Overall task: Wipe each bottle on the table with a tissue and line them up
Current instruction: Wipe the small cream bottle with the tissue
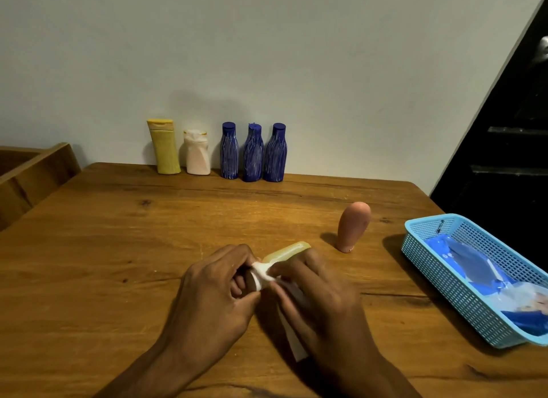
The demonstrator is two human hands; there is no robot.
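Note:
Both hands work over the near middle of the wooden table [118, 249]. My left hand [213, 294] grips the capped end of a pale yellow bottle [284, 250] that lies tilted between the hands. My right hand [320, 299] pinches a white tissue [264, 271] against the bottle's neck; more tissue trails down under that hand. Along the back wall stand a yellow bottle [163, 147], a pale pink bottle [197, 153] and three blue bottles [229, 151] [253, 153] [275, 153] in a row. A peach bottle [353, 227] stands alone, cap down, at the right.
A light blue mesh basket [439, 228] with a blue plastic tissue pack inside sits at the table's right edge. A wooden chair or frame [35, 172] stands beyond the left corner. A dark opening lies to the far right.

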